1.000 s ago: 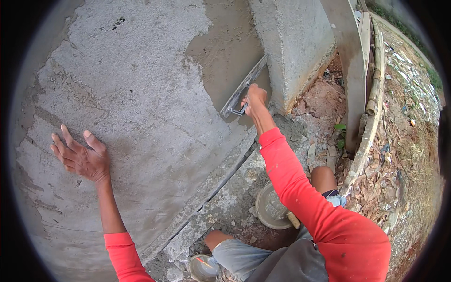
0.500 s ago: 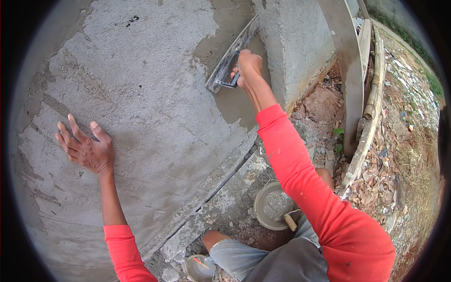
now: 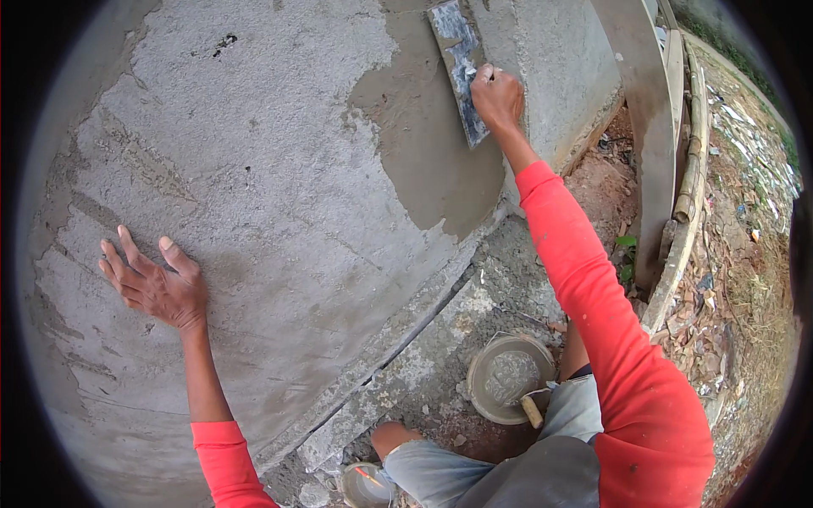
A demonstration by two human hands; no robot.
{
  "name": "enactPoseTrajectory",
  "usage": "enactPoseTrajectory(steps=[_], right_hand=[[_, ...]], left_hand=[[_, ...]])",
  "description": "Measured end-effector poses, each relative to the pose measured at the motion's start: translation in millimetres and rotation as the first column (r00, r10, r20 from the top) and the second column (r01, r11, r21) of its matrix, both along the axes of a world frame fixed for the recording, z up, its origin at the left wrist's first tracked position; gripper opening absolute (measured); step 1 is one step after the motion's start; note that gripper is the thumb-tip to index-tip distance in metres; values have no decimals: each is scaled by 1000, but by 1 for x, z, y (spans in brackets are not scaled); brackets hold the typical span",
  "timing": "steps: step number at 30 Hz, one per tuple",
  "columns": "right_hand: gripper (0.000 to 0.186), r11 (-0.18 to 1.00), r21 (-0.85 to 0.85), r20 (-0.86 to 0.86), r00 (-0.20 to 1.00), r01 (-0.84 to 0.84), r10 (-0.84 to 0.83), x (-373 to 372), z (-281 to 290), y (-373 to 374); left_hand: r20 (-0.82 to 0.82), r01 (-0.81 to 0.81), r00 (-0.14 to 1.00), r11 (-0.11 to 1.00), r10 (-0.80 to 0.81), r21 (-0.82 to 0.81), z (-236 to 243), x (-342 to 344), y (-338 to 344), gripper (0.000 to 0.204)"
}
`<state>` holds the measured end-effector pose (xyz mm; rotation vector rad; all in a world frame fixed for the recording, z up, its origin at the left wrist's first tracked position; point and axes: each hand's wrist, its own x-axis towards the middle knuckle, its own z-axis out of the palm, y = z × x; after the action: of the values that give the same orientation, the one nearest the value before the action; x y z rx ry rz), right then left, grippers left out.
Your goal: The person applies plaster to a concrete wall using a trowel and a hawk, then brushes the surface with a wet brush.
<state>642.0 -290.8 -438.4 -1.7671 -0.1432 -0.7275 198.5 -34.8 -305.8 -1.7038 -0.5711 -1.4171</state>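
My right hand (image 3: 500,95) is closed round the handle of a plastering trowel (image 3: 457,63), whose long flat blade is smeared with grey mortar. The blade lies at the wall's right corner, over a patch of darker wet plaster (image 3: 432,169). My fingers hide most of the handle. On the left, my left hand (image 3: 161,284) rests with fingers spread against the rough grey wall (image 3: 271,152) and holds nothing.
Below the wall stand a bucket (image 3: 483,398) with a wooden-handled tool (image 3: 532,411) at its rim and a smaller bucket (image 3: 349,484) holding an orange-handled item. A concrete pillar (image 3: 555,76), an upright plank (image 3: 648,161) and bamboo poles (image 3: 696,144) border rubble on the right.
The trowel has moved up and right toward the corner, and its blade has turned to slant the other way. More wet plaster shows below it. My left hand stays on the wall.
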Motion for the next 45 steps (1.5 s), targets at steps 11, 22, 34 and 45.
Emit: enactPoseTrajectory(steps=[11,22,34,45], right_hand=[[39,945,-48,88,941,-323,326,-104,20,24],[40,992,-118,-176,984,-55,33,-10,-44,0],[37,995,5,-98,990,-104,104,-32,-141,-16],[33,878,96,45,883,-469,467,-86,22,21]], left_hand=[[2,-3,1000,1000,3,21,1,1,9,67],[-19,-6,1000,997,8,75,2,4,4,63],[7,-15,1000,1000,15,26,0,1,8,64],[42,9,999,999,-11,50,4,-2,3,64]])
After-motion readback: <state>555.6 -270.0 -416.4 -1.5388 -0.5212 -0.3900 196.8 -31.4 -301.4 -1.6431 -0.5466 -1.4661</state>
